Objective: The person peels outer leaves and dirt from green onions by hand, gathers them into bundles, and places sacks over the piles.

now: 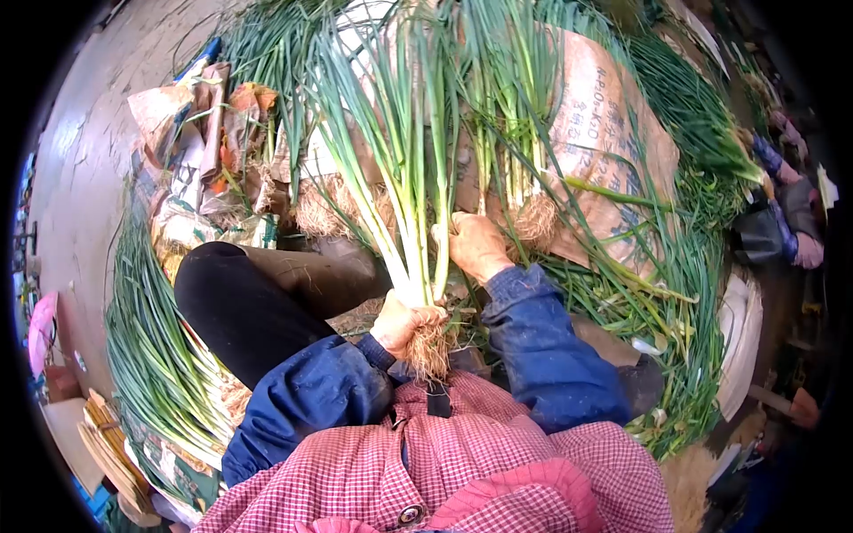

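A bunch of green onions (409, 204) stands tilted in front of me, its leaves fanning away and its roots (429, 353) hanging toward my body. My left hand (404, 325) is wrapped around the white stems just above those roots. Higher up on the right side of the bunch, my right hand (477, 248) has its fingers closed at the outermost stalk; part of that grip is hidden. Just beyond my right hand lies another bunch of green onions (524, 160), its root clump (537, 221) resting on a printed sack (613, 133).
Many more green onions (169, 355) lie to my left. Stripped leaves (684, 329) are heaped at the right. Crumpled packaging (209, 142) sits at the far left beside the bare floor (93, 133). Another person (791, 195) is at the right edge, near more green onions (702, 115).
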Motion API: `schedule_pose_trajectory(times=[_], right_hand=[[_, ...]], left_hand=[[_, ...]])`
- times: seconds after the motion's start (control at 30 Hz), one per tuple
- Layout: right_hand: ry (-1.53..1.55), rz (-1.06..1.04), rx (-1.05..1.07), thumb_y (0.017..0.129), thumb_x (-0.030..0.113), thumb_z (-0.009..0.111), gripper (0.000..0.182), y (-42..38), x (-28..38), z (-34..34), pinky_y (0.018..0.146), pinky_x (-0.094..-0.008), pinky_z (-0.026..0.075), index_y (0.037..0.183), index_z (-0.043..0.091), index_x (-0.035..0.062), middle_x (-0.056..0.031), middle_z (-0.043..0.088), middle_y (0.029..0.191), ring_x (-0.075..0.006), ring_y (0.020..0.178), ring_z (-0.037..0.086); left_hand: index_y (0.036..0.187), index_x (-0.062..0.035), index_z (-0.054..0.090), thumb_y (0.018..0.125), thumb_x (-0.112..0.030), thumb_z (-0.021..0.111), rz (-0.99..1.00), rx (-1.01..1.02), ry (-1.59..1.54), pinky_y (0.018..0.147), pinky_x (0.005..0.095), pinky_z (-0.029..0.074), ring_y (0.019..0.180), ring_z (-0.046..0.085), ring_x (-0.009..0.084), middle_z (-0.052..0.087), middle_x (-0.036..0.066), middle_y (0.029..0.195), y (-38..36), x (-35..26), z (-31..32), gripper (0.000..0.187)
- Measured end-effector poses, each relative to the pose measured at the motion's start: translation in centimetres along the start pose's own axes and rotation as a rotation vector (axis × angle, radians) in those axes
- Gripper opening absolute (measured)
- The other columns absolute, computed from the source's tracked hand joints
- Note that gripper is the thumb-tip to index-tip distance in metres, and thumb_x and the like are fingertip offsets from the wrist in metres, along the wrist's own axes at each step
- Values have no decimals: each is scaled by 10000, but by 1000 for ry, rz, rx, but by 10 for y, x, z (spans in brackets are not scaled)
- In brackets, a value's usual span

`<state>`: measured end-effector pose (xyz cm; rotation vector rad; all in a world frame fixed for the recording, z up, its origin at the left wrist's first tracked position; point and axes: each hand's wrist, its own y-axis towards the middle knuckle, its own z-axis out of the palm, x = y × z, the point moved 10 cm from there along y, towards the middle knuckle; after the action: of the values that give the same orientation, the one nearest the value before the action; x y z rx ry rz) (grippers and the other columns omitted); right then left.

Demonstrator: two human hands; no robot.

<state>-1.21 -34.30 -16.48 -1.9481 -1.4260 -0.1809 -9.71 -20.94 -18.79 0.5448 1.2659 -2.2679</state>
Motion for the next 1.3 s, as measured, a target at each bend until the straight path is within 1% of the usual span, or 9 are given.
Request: schedule_pose_trajectory(times=[0.17, 0.37, 0.5, 0.63, 0.67, 0.8, 1.0, 1.2, 1.3], right_hand=[[102, -1, 101, 879, 267, 502, 268, -35, -20, 13, 530, -323, 461, 807, 605, 30, -118, 631, 755, -156, 578, 565], [1798, -254, -401, 865, 154, 541, 140, -105, -72, -58, 485, -189, 427, 764, 534, 58, -37, 543, 708, -110, 615, 547], [1220, 53, -569, 874, 56, 464, 121, -96, -125, -101, 414, -176, 402, 919, 562, 2, -63, 599, 770, -73, 567, 529], [1057, 121, -421, 830, 145, 545, 140, 5, -126, -26, 510, -242, 371, 873, 603, 25, -17, 558, 710, -88, 566, 467], [611, -121, -506, 828, 201, 583, 185, 36, -105, -34, 523, -301, 405, 847, 598, 18, -54, 569, 667, -137, 551, 513], [169, 235, -173, 810, 149, 596, 159, 60, -66, -37, 494, -309, 438, 729, 566, 16, -87, 599, 642, -142, 549, 546], [1243, 243, 242, 839, 182, 589, 135, -11, -50, 47, 435, -186, 332, 839, 553, 52, 48, 477, 643, -52, 512, 410], [-302, -140, -247, 865, 302, 510, 302, 25, 13, -34, 542, -339, 458, 762, 608, 35, -107, 614, 659, -212, 584, 581], [-462, -342, -134, 913, 238, 433, 319, -3, 26, -23, 406, -296, 409, 705, 607, 70, -33, 551, 551, -146, 471, 534]], left_hand=[[935, 58, 540, 674, 118, 587, -39, -11, -54, 505, 238, 472, 584, 560, 137, 571, 82, 735, 4, 9, -7, 272], [929, 39, 549, 670, 110, 608, -57, 134, -385, 522, 230, 491, 585, 573, 143, 594, 89, 799, 5, 9, 0, 275], [948, -17, 542, 633, -15, 638, 169, 406, -611, 938, 362, 392, 1014, 510, 213, 477, 212, 1192, -25, -66, 43, 329], [1221, 9, 437, 646, 16, 637, 14, 167, -522, 820, 294, 476, 876, 578, 197, 578, 171, 1031, -10, -34, 16, 609], [1191, 6, 463, 655, 36, 635, 32, 251, -477, 759, 267, 496, 823, 586, 167, 601, 112, 948, -4, -33, 25, 564], [1044, -21, 521, 641, 81, 617, -79, 269, -435, 625, 218, 490, 772, 576, 129, 581, 53, 882, 2, -6, 14, 427], [1029, 8, 533, 627, 64, 634, -88, 178, -387, 801, 319, 498, 913, 593, 233, 590, 144, 1045, 11, -3, 13, 419], [1022, 16, 531, 643, 113, 608, -35, 48, -187, 570, 234, 495, 690, 588, 145, 592, 82, 852, 12, -5, 1, 399], [1020, 17, 527, 647, 108, 600, -10, 89, -256, 453, 209, 439, 652, 578, 131, 585, 72, 824, 12, -10, 2, 391]])
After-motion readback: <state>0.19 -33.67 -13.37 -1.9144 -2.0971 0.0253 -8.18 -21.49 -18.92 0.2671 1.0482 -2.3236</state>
